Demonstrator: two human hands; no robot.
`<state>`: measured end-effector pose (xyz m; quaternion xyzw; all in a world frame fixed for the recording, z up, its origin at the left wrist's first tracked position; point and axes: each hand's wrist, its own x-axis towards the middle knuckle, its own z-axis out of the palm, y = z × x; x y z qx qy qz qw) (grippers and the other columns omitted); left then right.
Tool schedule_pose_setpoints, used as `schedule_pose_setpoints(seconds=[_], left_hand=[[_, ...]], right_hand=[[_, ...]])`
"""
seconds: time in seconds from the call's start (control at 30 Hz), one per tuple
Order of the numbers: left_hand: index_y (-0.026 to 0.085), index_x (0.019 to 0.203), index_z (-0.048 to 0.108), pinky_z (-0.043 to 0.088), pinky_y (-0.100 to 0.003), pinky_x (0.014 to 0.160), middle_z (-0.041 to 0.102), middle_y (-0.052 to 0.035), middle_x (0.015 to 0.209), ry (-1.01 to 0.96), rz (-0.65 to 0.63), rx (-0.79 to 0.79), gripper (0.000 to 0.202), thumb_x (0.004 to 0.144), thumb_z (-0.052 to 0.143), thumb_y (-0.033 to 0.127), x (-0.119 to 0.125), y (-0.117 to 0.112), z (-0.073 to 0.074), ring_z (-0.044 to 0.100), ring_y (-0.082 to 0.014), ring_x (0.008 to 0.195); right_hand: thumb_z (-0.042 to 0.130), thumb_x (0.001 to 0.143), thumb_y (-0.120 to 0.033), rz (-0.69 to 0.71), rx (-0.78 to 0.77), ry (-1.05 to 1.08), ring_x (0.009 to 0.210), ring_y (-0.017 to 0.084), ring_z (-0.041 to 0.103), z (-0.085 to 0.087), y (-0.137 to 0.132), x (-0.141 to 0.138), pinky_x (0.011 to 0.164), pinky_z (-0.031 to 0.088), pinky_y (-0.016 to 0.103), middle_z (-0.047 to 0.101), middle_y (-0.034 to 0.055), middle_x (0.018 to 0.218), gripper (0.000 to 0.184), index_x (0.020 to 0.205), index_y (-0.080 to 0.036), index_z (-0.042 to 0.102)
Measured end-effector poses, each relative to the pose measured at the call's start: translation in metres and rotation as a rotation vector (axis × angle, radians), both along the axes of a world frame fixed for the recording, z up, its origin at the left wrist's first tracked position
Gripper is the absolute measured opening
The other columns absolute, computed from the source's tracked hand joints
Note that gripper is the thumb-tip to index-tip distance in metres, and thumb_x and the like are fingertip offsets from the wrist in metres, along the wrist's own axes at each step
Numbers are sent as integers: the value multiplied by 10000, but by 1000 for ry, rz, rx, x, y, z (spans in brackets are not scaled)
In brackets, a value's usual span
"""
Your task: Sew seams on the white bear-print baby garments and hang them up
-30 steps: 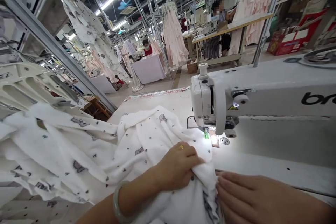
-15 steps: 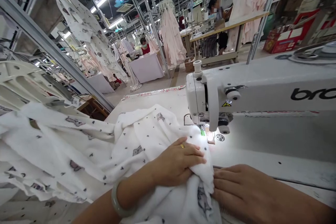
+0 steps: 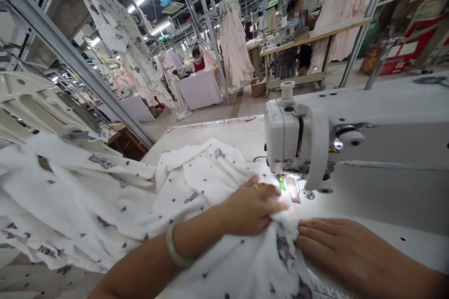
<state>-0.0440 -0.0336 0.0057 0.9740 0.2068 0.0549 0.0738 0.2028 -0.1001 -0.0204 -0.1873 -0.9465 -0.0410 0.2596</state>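
Observation:
White soft fabric [image 3: 206, 173] printed with small dark hearts and grey figures spreads over the sewing machine bed. Palm down, my left hand [image 3: 250, 203] rests on it just in front of the needle area, fingers apart and slightly bent. At the fabric's right edge, my right hand [image 3: 329, 243] has its fingers pressed together on the cloth; its thumb is hidden. Between the hands the cloth bunches into folds. A white sewing machine [image 3: 379, 135] stands beyond my hands, its lamp lighting the presser foot [image 3: 281, 182] close to my left fingertips.
At left, more printed cloth hangs beside white plastic hangers [image 3: 42, 103] and a slanted metal pole [image 3: 73, 56]. Behind the table [image 3: 210, 133], pink garments [image 3: 235, 46] hang from a rack. Two people work at other tables farther off. A red box [image 3: 389, 58] stands at back right.
The view has shifted, so the machine head appears farther right and larger. My left fingers are more bent, and the cloth between my hands is more bunched.

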Motion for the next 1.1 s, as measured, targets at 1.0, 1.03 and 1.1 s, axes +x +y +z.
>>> schedule_pose_setpoints(seconds=[1.0, 1.03, 1.1], left_hand=[[227, 950, 508, 479, -318, 653, 686, -21, 842, -242, 387, 68, 181, 822, 631, 262, 10, -37, 38, 645, -222, 734], [224, 994, 534, 481, -317, 658, 705, -23, 861, -203, 402, 88, 198, 829, 640, 249, 9, -37, 35, 657, -226, 749], [223, 1015, 576, 479, -319, 656, 707, -21, 832, -140, 405, 177, 212, 814, 605, 163, 4, -36, 29, 650, -223, 723]], right_hand=[[512, 1094, -274, -232, -249, 308, 800, 212, 662, 20, -6, -8, 705, 530, 352, 724, 54, 865, 235, 964, -191, 689], [520, 1092, -266, -280, -209, 318, 819, 218, 670, 14, -4, -9, 718, 536, 358, 735, 54, 889, 210, 1004, -187, 693], [519, 1094, -250, -321, -147, 322, 873, 225, 686, 3, -1, -12, 769, 549, 373, 755, 52, 957, 187, 1085, -186, 694]])
